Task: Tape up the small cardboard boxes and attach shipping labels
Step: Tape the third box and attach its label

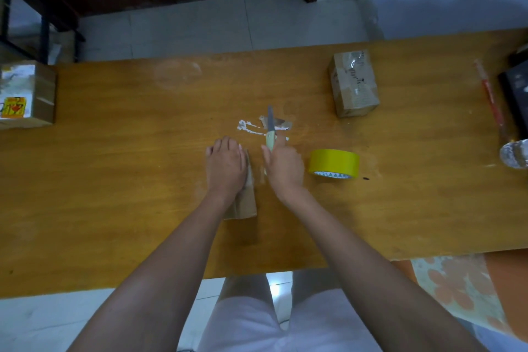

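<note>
A small cardboard box (245,203) is pressed flat-palmed against the table (114,180) by the left hand (225,164), fingers extended and closed on nothing. A knife (270,128) is clasped in the right hand (283,166), fist closed round the pale handle, the blade projecting beyond the knuckles and away from the person. The step in hand is judged to be the cutting of tape at the box's right edge, just inboard of the knife grip; whether a strip is already laid cannot be told. The box's long axis is judged to run toward and away from the person, roughly parallel to the blade. The next move is expected to require the blade to be lowered to the tape line while the box is kept pinned. The yellow tape roll (333,164) lies just outboard of the right hand.
</note>
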Demonstrator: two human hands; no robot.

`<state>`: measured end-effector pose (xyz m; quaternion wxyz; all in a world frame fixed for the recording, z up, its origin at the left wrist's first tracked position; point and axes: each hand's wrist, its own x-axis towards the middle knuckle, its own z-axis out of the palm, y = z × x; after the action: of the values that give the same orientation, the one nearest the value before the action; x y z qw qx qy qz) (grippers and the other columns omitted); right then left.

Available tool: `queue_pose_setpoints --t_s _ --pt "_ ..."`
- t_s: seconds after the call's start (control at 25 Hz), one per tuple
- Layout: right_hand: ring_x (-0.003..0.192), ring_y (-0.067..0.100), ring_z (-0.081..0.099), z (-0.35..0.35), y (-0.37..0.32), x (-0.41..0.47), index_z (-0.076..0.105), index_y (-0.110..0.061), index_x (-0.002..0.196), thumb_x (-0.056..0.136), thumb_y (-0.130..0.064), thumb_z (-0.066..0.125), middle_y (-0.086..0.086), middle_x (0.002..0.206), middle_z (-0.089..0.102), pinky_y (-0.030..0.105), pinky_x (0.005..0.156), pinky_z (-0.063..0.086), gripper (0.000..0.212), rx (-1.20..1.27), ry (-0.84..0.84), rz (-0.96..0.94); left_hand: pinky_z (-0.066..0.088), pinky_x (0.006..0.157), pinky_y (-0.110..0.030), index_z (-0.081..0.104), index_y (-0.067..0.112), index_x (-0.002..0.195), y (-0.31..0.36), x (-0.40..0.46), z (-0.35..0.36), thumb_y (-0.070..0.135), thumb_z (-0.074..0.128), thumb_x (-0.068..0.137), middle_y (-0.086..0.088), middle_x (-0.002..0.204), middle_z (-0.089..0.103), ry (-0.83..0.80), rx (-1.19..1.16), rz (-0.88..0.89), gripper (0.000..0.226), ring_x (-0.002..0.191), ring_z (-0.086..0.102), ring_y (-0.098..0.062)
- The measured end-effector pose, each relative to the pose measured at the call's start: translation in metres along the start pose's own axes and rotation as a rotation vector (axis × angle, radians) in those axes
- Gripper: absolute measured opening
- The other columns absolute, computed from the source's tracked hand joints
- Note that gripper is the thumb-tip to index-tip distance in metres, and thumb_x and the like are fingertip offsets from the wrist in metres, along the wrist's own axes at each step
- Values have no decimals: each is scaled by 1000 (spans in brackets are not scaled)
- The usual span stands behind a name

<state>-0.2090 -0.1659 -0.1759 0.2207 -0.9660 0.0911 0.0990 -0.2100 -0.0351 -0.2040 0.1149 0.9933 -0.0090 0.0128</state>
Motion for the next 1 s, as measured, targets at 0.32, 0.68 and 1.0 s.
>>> queue_pose_setpoints --t_s 0.32,0.68,1.0 --pt "88 41 65 21 3 63 42 -9 129 100 -34 47 18 104 65 44 69 50 39 -17 33 23 37 74 -38 56 10 86 -1 0 4 23 31 99 -8 86 57 20 39 3 31 82 53 -25" --pt "80 37 66 39 9 65 44 -10 127 101 -26 45 13 118 53 36 57 43 30 -172 71 29 37 75 -37 56 11 89 -1 0 5 24 28 100 -6 86 57 9 29 0 33 82 52 -22" --pt "83 33 66 21 5 62 43 -7 124 100 -39 46 15 126 44 39 64 52 41 -162 -7 134 40 76 -37 57 11 90 1 0 3 25 26 100 -6 86 57 -24 28 -22 35 82 52 -21"
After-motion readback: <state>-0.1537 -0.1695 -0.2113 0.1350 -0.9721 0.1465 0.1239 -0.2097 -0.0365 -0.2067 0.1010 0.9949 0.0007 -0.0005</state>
